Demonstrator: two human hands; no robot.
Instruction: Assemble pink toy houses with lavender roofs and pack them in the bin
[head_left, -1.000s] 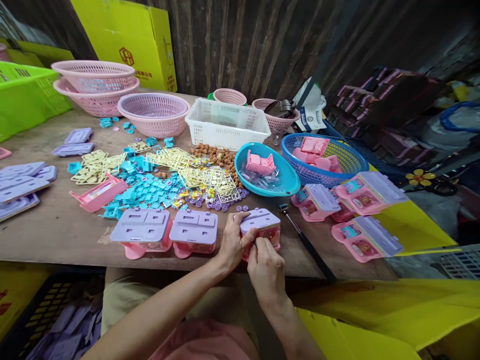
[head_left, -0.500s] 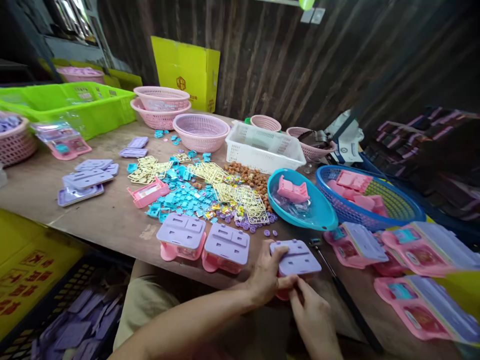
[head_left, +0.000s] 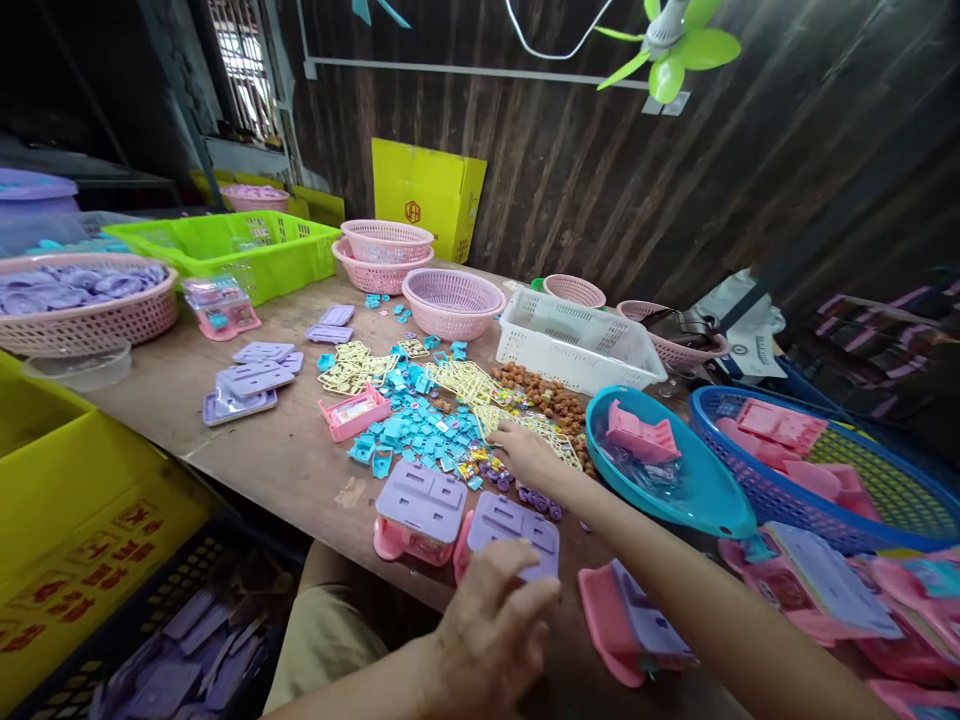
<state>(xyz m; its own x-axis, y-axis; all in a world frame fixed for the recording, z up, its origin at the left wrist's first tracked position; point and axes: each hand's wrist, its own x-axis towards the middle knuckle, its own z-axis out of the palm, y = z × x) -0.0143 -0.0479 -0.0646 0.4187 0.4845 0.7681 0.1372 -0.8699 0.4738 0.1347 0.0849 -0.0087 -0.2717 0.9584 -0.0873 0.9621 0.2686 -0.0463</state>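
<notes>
My left hand [head_left: 487,620] is raised in front of a pink box with a purple lid [head_left: 517,525], its fingers loosely bent and apart, holding nothing I can see. My right hand [head_left: 529,455] reaches across to the pile, fingers stretched over the cream plastic frames [head_left: 469,380] and the small yellow wrapped pieces [head_left: 476,465]. A similar pink box [head_left: 420,510] stands to the left. Another pink and purple box [head_left: 630,620] lies turned on the table below my right forearm. Small turquoise parts [head_left: 427,425] and purple wheels [head_left: 540,500] are spread nearby.
A turquoise basin [head_left: 705,500] and a blue basket [head_left: 720,460] hold pink parts on the right. Behind the pile stand a white basket [head_left: 577,345] and pink baskets [head_left: 457,320]. Purple lids [head_left: 255,378] are stacked at left, near a green crate [head_left: 300,265].
Both hands have let go of the purple-lidded box, which now lies turned on the table. My right hand has moved forward to the pile; my left has drawn back leftward. The view has shifted.
</notes>
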